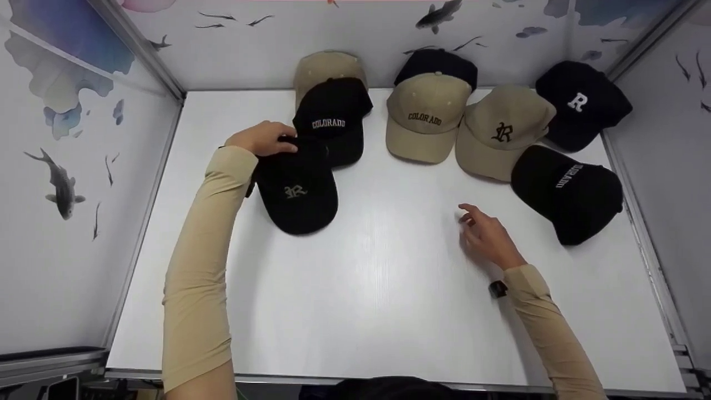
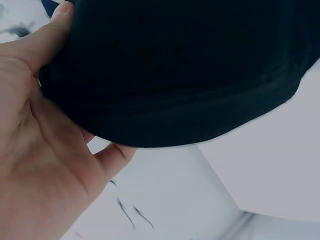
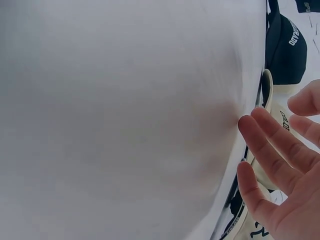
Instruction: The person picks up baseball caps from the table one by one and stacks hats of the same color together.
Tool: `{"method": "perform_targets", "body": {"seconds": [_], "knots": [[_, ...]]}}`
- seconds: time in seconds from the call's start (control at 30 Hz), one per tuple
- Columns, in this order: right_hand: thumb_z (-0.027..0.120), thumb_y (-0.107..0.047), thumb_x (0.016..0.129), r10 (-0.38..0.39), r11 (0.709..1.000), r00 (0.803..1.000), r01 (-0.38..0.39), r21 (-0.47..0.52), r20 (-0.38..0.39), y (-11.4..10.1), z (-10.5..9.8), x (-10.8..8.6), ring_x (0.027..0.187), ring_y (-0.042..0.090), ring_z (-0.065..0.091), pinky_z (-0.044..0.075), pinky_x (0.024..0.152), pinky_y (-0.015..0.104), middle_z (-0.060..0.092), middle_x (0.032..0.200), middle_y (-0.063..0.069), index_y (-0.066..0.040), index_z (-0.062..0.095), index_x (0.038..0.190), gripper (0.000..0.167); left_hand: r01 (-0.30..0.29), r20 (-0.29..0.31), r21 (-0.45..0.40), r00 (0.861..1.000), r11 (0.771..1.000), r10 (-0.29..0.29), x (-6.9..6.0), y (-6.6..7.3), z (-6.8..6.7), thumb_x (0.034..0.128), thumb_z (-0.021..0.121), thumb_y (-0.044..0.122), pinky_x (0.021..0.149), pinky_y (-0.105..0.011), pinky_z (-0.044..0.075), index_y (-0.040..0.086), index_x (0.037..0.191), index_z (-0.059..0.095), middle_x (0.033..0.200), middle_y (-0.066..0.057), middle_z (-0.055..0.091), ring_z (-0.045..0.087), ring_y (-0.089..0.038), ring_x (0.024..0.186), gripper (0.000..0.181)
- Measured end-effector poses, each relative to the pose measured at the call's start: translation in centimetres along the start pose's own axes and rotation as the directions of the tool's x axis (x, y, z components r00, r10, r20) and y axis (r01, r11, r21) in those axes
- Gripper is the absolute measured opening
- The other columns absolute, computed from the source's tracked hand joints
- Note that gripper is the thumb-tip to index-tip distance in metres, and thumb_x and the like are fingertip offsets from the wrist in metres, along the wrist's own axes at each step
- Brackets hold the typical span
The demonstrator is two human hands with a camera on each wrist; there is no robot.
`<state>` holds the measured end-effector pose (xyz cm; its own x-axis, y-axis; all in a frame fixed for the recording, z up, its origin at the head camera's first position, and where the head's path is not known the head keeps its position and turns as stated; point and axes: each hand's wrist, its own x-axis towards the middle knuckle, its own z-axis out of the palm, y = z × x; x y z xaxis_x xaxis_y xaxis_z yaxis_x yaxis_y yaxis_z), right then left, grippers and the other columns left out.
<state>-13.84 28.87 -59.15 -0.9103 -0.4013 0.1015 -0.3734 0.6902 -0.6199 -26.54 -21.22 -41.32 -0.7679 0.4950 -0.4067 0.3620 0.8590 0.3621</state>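
The left hand is clamped, thumb against fingers, on the far edge of a black R-logo baseball cap, which extends rightward and nearer the person from the grip. Behind it, a black COLORADO cap overlaps a tan cap. Next, 2 more overlap: a tan COLORADO cap before a navy cap. The right hand, fingers apart, is near a tan R-logo cap; farther right are a navy R-logo cap and 1 black sideways cap.
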Motion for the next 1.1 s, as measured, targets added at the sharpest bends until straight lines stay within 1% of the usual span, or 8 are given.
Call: {"method": "perform_targets", "body": {"seconds": [0.17, 0.33, 0.4, 0.63, 0.73, 0.87, 1.0, 1.1], "knots": [[0.058, 0.002, 0.091, 0.011, 1.000, 1.000, -0.011, -0.010, 0.012, 0.0, -0.6, -0.4, 0.095, 0.034, 0.063, 0.047, 0.080, 0.051, 0.066, 0.107, 0.017, -0.003, 0.047, 0.136, 0.047, 0.118, 0.029, 0.031, 0.992, 0.992, -0.119, -1.1, -1.3, 0.3, 0.1001, 0.054, 0.021, 0.084, -0.048, 0.039, 0.003, 0.102, 0.053, 0.094, -0.015, 0.054, 0.049, -0.032, 0.090, 0.019], [0.057, 0.001, 0.092, 0.034, 0.999, 0.999, -0.033, -0.019, 0.033, 0.3, -1.6, -1.1, 0.098, 0.035, 0.061, 0.046, 0.081, 0.053, 0.064, 0.110, 0.018, -0.003, 0.045, 0.137, 0.048, 0.219, 0.058, 0.071, 0.973, 0.973, -0.223, -1.6, -2.2, 1.0, 0.0995, 0.055, 0.022, 0.089, -0.054, 0.041, 0.004, 0.117, 0.056, 0.112, -0.020, 0.058, 0.052, -0.035, 0.102, 0.025], [0.058, 0.003, 0.090, 0.037, 0.999, 0.999, -0.037, -0.022, 0.023, 0.5, -2.2, -1.5, 0.097, 0.036, 0.062, 0.045, 0.081, 0.054, 0.064, 0.110, 0.019, -0.003, 0.045, 0.137, 0.049, 0.238, 0.041, 0.078, 0.969, 0.968, -0.242, -1.6, -2.6, 1.6, 0.0992, 0.056, 0.022, 0.089, -0.055, 0.041, 0.003, 0.121, 0.056, 0.117, -0.021, 0.058, 0.053, -0.036, 0.105, 0.028], [0.060, 0.006, 0.089, 0.015, 0.998, 0.997, -0.020, -0.060, -0.077, 1.6, -4.6, -2.6, 0.095, 0.039, 0.060, 0.043, 0.081, 0.054, 0.064, 0.106, 0.021, 0.002, 0.048, 0.132, 0.045, 0.325, -0.078, 0.139, 0.945, 0.935, -0.317, -1.1, -3.7, 4.0, 0.0995, 0.055, 0.022, 0.085, -0.059, 0.045, -0.005, 0.115, 0.052, 0.112, -0.030, 0.057, 0.055, -0.044, 0.106, 0.032], [0.060, 0.006, 0.089, 0.038, 0.996, 0.992, -0.048, -0.081, -0.124, 1.9, -5.7, -3.1, 0.099, 0.041, 0.055, 0.041, 0.083, 0.056, 0.063, 0.107, 0.022, 0.003, 0.049, 0.131, 0.043, 0.330, -0.112, 0.133, 0.942, 0.935, -0.316, -0.9, -4.0, 4.6, 0.0997, 0.055, 0.022, 0.085, -0.059, 0.045, -0.006, 0.118, 0.050, 0.112, -0.031, 0.054, 0.054, -0.046, 0.106, 0.033], [0.060, 0.007, 0.087, 0.053, 0.990, 0.972, -0.081, -0.113, -0.229, 2.1, -7.7, -3.9, 0.104, 0.045, 0.050, 0.036, 0.087, 0.057, 0.059, 0.112, 0.026, 0.007, 0.051, 0.128, 0.042, 0.299, -0.176, 0.148, 0.946, 0.943, -0.273, -0.4, -4.0, 5.0, 0.0991, 0.056, 0.018, 0.081, -0.060, 0.046, -0.002, 0.122, 0.049, 0.113, -0.031, 0.050, 0.051, -0.047, 0.105, 0.031], [0.061, 0.008, 0.084, 0.051, 0.983, 0.933, -0.110, -0.146, -0.357, 2.3, -9.9, -4.6, 0.108, 0.050, 0.046, 0.034, 0.088, 0.061, 0.054, 0.118, 0.030, 0.008, 0.054, 0.124, 0.040, 0.283, -0.230, 0.194, 0.944, 0.939, -0.237, -0.2, -3.9, 5.2, 0.0996, 0.055, 0.018, 0.078, -0.058, 0.048, 0.001, 0.123, 0.049, 0.114, -0.030, 0.048, 0.049, -0.046, 0.105, 0.029], [0.059, 0.007, 0.084, 0.085, 0.978, 0.895, -0.158, -0.134, -0.439, 2.5, -11.6, -5.1, 0.112, 0.051, 0.043, 0.033, 0.090, 0.062, 0.050, 0.123, 0.032, 0.008, 0.056, 0.122, 0.038, 0.288, -0.250, 0.232, 0.941, 0.929, -0.229, -0.3, -3.8, 5.4, 0.1007, 0.053, 0.018, 0.077, -0.057, 0.048, 0.000, 0.124, 0.049, 0.115, -0.030, 0.046, 0.049, -0.045, 0.104, 0.030]]}}
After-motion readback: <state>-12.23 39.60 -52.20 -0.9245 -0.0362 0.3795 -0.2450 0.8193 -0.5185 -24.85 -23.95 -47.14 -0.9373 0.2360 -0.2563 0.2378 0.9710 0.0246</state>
